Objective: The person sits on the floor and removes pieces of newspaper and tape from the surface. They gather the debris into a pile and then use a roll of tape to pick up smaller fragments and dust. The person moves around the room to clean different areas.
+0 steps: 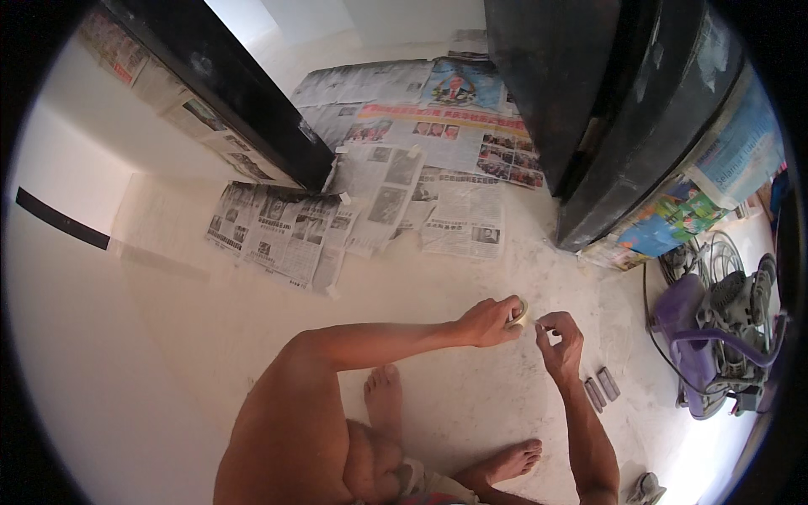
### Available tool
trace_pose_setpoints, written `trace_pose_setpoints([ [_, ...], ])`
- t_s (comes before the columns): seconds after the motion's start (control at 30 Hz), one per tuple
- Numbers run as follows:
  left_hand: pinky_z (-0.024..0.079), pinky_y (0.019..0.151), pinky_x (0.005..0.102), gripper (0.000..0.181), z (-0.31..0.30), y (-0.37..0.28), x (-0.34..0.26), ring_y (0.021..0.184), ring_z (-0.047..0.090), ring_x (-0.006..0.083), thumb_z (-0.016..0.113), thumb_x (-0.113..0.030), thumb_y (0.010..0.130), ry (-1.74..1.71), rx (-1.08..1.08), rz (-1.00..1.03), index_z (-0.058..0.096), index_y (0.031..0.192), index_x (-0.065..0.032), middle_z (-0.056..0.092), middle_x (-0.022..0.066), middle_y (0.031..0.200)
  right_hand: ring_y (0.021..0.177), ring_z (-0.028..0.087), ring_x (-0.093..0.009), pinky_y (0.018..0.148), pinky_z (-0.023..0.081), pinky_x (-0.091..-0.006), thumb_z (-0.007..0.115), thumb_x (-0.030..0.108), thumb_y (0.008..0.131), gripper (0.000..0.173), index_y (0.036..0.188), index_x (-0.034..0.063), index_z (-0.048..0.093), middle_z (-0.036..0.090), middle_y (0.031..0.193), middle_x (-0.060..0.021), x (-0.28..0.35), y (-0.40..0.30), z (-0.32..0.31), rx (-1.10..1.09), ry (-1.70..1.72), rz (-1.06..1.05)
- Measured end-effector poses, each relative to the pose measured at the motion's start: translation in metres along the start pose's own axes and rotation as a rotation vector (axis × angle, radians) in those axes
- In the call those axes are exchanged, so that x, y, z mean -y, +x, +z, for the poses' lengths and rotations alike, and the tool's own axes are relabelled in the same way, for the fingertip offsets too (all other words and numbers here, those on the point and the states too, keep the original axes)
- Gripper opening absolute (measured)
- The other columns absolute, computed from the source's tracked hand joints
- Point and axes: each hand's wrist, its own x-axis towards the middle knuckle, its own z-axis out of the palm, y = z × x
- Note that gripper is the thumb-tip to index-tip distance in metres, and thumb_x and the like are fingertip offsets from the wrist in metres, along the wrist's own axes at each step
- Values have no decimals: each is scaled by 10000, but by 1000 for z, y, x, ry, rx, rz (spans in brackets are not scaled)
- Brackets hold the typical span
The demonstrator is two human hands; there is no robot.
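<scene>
My left hand (491, 323) grips a roll of pale masking tape (520, 315), with fingers through its ring. Just right of the roll, my right hand (560, 341) has thumb and forefinger pinched together, seemingly at the tape's loose end; the strip between the hands is too faint to make out fully. Both hands are held above the dusty pale floor (454, 284). Beyond them, newspaper sheets (464, 214) lie spread on the floor, with small bits of tape on some edges.
A dark door frame post (252, 101) rises at the left, a dark door (543, 82) at the right; newspaper borders both. A purple machine (685, 315) with cables stands at the right. Two small greyish blocks (601, 388) lie near my right forearm. My bare feet (384, 394) are below.
</scene>
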Motion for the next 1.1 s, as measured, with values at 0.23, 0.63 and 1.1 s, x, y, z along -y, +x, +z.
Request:
trace_pose_setpoints([
  [0.23, 486, 633, 468, 344, -10, 4, -14, 697, 654, 359, 660, -239, 823, -140, 40, -227, 502, 1078, -71, 668, 140, 754, 765, 630, -259, 636, 499, -349, 698, -33, 722, 160, 843, 29, 615, 640, 838, -117, 11, -4, 0, 15, -42, -81],
  [0.63, 517, 635, 469, 200, 12, -12, -10, 645, 662, 345, 608, -295, 907, 147, 37, 15, 655, 934, -102, 664, 121, 661, 737, 680, -201, 670, 519, -322, 735, 122, 819, 287, 1084, 17, 697, 724, 926, -118, -4, -11, 4, 131, 55, 314],
  [1.1, 525, 663, 474, 206, 7, 0, -9, 696, 673, 356, 569, -279, 928, 323, 115, 195, 628, 939, -82, 674, 149, 723, 833, 682, -251, 737, 536, -357, 744, 224, 842, 184, 952, 77, 749, 721, 936, -101, -42, -17, 2, 294, -52, 270],
])
